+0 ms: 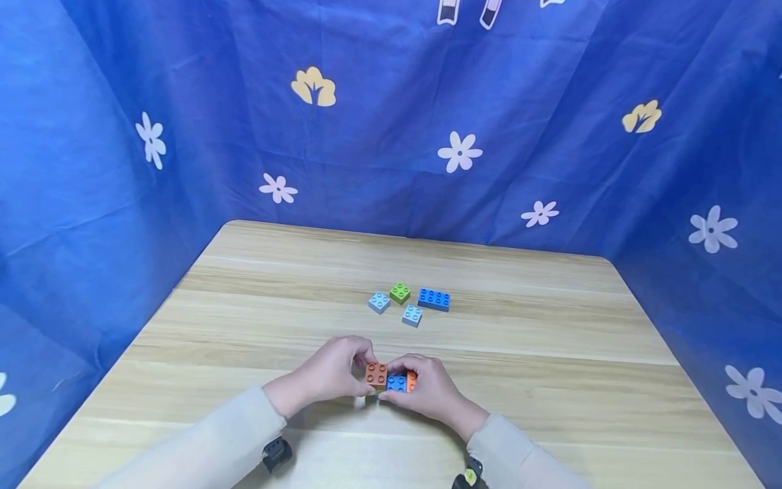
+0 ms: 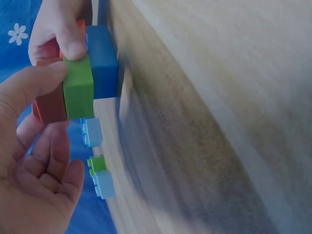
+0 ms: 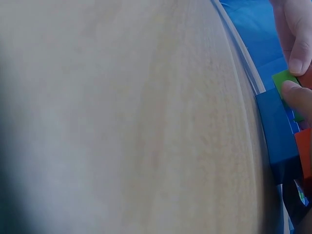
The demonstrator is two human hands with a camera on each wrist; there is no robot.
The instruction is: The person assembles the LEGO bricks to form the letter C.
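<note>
A small stack of toy building bricks is between the two hands near the front of the table. It has a long blue brick (image 2: 103,63) at the bottom, with a green brick (image 2: 79,95) and an orange brick (image 1: 412,381) on it. A reddish-brown brick (image 1: 376,375) sits against the top of the green one. My left hand (image 1: 336,370) pinches the brown brick between thumb and fingers. With thumb and fingers on opposite sides, my right hand (image 1: 427,388) grips the stack, its thumb touching the green brick. Its palm partly hides the orange brick.
Beyond the hands lie two light-blue bricks (image 1: 379,302), a green brick (image 1: 400,293) and a longer blue brick (image 1: 434,299). They rest on the wooden table (image 1: 525,326). A blue patterned cloth (image 1: 379,136) hangs behind and beside the table.
</note>
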